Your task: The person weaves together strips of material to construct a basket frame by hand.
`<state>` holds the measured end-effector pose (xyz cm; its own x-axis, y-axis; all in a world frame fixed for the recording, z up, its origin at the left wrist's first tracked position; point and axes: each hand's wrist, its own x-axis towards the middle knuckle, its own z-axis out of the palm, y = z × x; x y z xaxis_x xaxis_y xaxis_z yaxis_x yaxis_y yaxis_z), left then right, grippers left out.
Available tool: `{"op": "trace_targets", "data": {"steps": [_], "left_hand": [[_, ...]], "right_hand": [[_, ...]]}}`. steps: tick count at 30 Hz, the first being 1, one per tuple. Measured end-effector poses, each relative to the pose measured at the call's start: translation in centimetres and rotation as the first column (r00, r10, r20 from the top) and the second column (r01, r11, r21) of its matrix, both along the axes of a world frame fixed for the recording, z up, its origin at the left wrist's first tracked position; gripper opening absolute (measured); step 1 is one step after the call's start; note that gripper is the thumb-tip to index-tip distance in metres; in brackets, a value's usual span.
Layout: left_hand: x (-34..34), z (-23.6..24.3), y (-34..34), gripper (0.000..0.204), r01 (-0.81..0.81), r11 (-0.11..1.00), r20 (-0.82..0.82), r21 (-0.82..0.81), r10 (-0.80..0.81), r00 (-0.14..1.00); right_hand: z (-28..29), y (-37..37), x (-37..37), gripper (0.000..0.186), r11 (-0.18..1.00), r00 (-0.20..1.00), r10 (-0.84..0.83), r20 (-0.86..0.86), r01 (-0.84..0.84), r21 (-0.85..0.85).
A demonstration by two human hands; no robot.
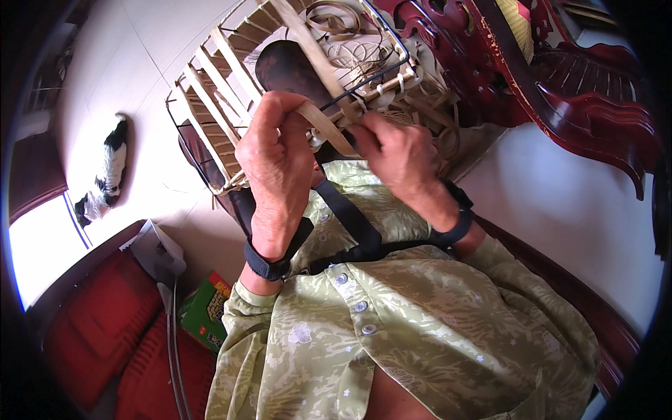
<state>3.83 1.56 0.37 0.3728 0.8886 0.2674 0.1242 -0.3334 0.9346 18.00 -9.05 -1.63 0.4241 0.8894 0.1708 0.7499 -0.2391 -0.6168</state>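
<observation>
A basket frame of black wire [227,35] with woven tan strips [217,84] lies across my lap and legs. My left hand [273,164] is closed on a flat tan strip [322,126] at the near side of the frame. My right hand [399,161] is bent round the same area beside the strip's lower end, fingers curled on it. Loose coils of strip and thin cord [353,63] lie in and beyond the frame's right part. A dark shape [276,66], too shadowed to identify, shows through the frame.
A black-and-white animal [105,168] lies on the tiled floor at left. Carved dark red wooden furniture [553,112] stands at upper right. Red plastic pieces [101,315], a green box [199,315] and a pale bent sheet [157,248] are at lower left.
</observation>
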Motion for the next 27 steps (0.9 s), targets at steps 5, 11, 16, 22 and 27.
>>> {"op": "trace_targets", "data": {"steps": [5,11,16,22,27], "left_hand": [[0.1,0.6,0.0,0.016,-0.012,0.999,-0.019,0.033,0.013,1.000],[-0.1,1.3,-0.2,0.016,0.005,0.999,-0.015,-0.051,-0.005,1.000],[0.2,1.6,-0.2,0.016,-0.025,0.996,-0.045,-0.087,0.021,0.999],[0.0,0.6,0.1,0.015,-0.009,1.000,-0.016,-0.013,0.009,1.000],[0.0,1.4,-0.3,0.014,-0.020,0.999,-0.100,-0.037,0.017,0.995]], "right_hand": [[-5.1,-8.7,13.1,0.012,0.869,0.887,-0.315,0.338,0.413,-0.273],[-7.1,-13.9,25.3,0.019,0.286,0.748,-0.421,0.514,0.647,-0.707],[2.5,-3.2,6.3,0.016,0.963,0.949,-0.264,-0.170,0.250,-0.102],[1.9,1.9,-2.0,0.019,0.974,0.997,0.015,0.074,-0.032,0.224],[1.9,0.8,-1.1,0.022,0.984,0.984,-0.177,-0.014,0.177,0.017]]}}
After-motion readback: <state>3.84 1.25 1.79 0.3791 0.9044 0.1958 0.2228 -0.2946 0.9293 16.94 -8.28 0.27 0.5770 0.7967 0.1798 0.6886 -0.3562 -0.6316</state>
